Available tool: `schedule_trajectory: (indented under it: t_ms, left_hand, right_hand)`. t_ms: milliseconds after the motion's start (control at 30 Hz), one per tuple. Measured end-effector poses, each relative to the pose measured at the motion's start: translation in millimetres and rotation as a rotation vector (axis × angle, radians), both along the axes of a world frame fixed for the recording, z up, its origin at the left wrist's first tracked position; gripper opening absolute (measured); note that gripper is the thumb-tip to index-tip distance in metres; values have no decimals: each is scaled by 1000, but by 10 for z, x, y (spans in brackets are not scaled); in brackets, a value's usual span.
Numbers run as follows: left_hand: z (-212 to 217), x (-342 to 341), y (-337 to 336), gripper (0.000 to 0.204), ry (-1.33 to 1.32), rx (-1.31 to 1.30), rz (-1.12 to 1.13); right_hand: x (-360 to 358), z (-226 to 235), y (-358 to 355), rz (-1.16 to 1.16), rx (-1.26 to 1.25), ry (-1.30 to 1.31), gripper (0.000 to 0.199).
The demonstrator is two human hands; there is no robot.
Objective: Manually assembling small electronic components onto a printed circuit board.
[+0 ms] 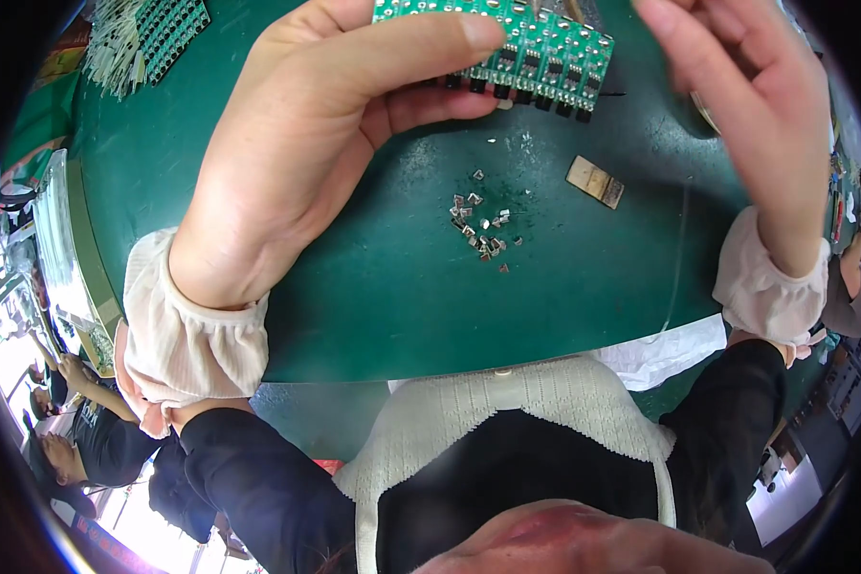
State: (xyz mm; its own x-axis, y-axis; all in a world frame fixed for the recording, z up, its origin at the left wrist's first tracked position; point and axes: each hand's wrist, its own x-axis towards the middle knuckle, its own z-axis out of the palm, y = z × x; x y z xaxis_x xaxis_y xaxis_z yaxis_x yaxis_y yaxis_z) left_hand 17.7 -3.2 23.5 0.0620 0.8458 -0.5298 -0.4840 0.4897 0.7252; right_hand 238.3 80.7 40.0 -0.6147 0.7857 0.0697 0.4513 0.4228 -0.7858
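Note:
My left hand (325,105) grips a green circuit board panel (555,57), its thumb on top and fingers beneath. Rows of small black chips and shiny solder spots cover the board, and black parts stick out along its near edge. At the upper right is my right hand (746,96), slightly blurred, beside the board's far right corner. Its fingertips run out of the top of the picture, so whether they hold anything is hidden. Below the board, a loose pile of small silvery metal pieces (483,225) lies on the green table mat (373,316).
A small tan block (595,182) lies right of the metal pieces. Another green board panel (172,38) sits at the far left beside a bundle of pale wires (115,57). A round rim (704,113) shows partly under my right hand. Other people (91,430) are at the left.

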Motion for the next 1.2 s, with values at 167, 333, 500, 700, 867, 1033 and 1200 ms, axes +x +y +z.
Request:
schedule_trajectory:
  t_ms: [167,333,500,700,867,1033,1200]
  left_hand:
    - [-301,-153,0,21,106,244,-100]
    - [-293,-140,8,19,106,242,-117]
    - [-313,-138,-29,18,112,246,-123]
    - [-328,-110,-61,15,99,245,-109]
    - [-309,-108,-54,9,68,214,-177]
    - [-311,-81,-98,5,83,197,-155]
    - [-226,-29,-59,5,-55,187,-225]
  right_hand:
    - [534,-23,122,-39,76,-84,6]
    - [842,-264,773,-44,145,-155,6]
    - [747,-332,718,-44,209,-220,5]
    - [879,-361,773,-45,291,-305,5]
    - [945,-361,784,-43,359,-375,4]
    - [1069,-398,878,-45,429,-447,4]
    - [1019,-393,865,-44,499,-516,4]
